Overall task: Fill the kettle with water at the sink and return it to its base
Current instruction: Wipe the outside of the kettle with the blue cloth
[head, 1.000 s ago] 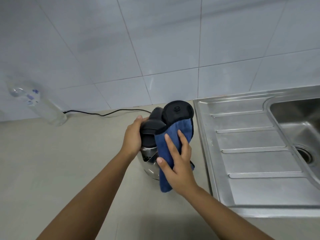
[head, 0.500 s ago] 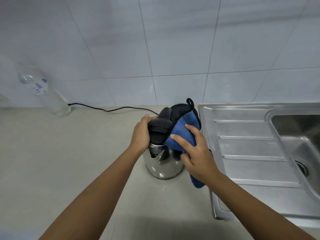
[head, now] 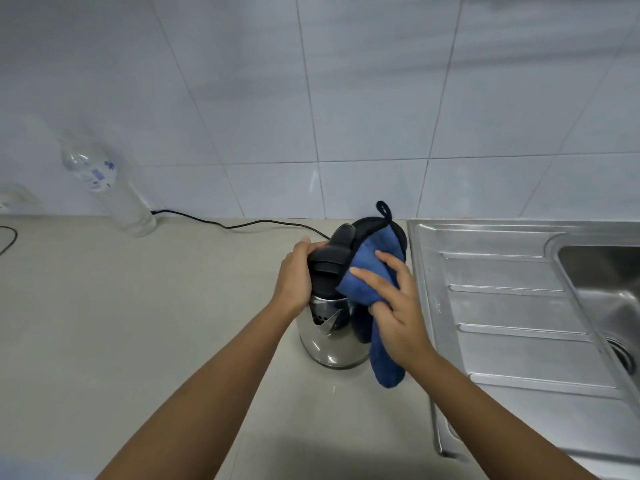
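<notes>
Still left hand point(head: 294, 276) around kettle point(head: 332, 339) top; right hand point(head: 398, 308) fingers point(head: 367, 278) apart on cloth point(head: 386, 362), now sideways

left hand point(head: 293, 276) grips kettle point(head: 333, 342) | right hand point(head: 398, 308) presses cloth point(head: 367, 266) on kettle

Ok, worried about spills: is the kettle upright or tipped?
Upright: the kettle stands flat on the counter, left hand gripping its black top, right hand pressing a blue cloth against it.
</notes>
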`<action>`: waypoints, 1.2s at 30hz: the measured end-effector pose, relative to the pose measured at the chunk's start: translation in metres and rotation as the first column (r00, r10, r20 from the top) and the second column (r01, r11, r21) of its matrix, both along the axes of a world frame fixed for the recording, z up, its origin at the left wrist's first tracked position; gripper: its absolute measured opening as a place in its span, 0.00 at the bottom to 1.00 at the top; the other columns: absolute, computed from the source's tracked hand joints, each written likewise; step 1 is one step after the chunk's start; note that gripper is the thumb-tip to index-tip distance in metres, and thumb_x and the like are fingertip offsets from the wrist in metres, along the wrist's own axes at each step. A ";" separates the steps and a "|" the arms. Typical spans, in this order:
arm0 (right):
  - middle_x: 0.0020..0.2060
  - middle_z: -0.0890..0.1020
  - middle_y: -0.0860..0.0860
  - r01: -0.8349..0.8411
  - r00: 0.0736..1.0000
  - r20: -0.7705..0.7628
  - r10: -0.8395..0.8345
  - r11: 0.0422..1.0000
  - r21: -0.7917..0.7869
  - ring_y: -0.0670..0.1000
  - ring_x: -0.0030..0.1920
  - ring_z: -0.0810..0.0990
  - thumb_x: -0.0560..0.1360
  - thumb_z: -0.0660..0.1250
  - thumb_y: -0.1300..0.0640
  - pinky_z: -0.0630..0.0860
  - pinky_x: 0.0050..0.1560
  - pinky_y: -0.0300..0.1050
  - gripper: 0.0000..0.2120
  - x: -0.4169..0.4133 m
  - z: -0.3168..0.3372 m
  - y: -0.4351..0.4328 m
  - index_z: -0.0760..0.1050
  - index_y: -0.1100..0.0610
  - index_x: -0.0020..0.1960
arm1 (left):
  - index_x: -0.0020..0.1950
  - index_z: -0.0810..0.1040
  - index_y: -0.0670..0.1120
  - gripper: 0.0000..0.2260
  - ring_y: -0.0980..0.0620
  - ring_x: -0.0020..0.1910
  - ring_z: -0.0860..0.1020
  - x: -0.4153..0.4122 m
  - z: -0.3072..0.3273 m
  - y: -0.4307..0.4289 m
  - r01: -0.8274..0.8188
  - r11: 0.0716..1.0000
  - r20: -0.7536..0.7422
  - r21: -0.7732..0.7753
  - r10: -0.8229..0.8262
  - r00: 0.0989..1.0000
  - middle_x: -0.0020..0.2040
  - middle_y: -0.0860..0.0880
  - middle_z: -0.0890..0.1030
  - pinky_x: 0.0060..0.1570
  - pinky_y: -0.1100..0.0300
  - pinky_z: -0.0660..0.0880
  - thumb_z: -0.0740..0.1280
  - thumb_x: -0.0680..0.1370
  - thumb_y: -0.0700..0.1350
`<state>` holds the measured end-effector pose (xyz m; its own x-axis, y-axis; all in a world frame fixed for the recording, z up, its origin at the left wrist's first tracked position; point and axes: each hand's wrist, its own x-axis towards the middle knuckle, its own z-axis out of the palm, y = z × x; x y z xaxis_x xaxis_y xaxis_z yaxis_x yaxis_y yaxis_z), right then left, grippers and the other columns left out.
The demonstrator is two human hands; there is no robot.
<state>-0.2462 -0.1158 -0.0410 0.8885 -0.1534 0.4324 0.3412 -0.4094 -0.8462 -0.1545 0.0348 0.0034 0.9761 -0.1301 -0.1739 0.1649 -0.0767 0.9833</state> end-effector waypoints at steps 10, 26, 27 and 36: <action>0.68 0.66 0.41 -0.267 0.947 -0.217 0.237 0.956 -0.121 0.46 0.70 0.63 0.71 0.56 0.63 0.52 0.70 0.30 0.26 0.047 0.056 -0.009 0.79 0.37 0.56 | 0.52 0.81 0.37 0.30 0.33 0.55 0.79 0.001 -0.002 0.001 -0.018 0.999 -0.005 -0.041 0.018 1.000 0.50 0.34 0.83 0.61 0.37 0.72 0.54 0.71 0.61; 0.76 0.63 0.38 0.049 0.958 -0.285 0.010 0.979 0.200 0.38 0.76 0.59 0.77 0.54 0.35 0.54 0.74 0.35 0.26 0.014 0.009 0.020 0.60 0.31 0.75 | 0.51 0.86 0.49 0.24 0.43 0.51 0.83 -0.002 0.000 -0.002 -0.037 0.999 0.007 0.024 0.037 0.999 0.48 0.43 0.86 0.57 0.44 0.78 0.52 0.74 0.56; 0.74 0.69 0.41 0.050 0.956 -0.292 0.030 0.964 0.262 0.40 0.74 0.65 0.79 0.55 0.37 0.59 0.74 0.37 0.25 0.025 0.011 0.017 0.65 0.39 0.75 | 0.50 0.86 0.49 0.24 0.43 0.51 0.83 -0.003 0.001 -0.003 -0.042 0.999 0.013 0.025 0.042 0.999 0.48 0.43 0.86 0.57 0.45 0.78 0.52 0.74 0.56; 0.68 0.78 0.54 0.446 0.754 -0.656 -0.016 0.746 0.494 0.53 0.68 0.75 0.75 0.55 0.31 0.68 0.73 0.55 0.30 0.000 -0.033 0.024 0.72 0.48 0.69 | 0.48 0.87 0.49 0.24 0.39 0.53 0.81 -0.004 0.002 -0.005 -0.094 0.996 -0.024 -0.002 0.094 0.995 0.47 0.41 0.86 0.60 0.42 0.76 0.53 0.73 0.56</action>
<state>-0.2467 -0.0921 -0.0740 0.8102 -0.4167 -0.4123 -0.3328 0.2520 -0.9087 -0.1587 0.0295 0.0053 0.9797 -0.0381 -0.1967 0.1944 -0.0568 0.9793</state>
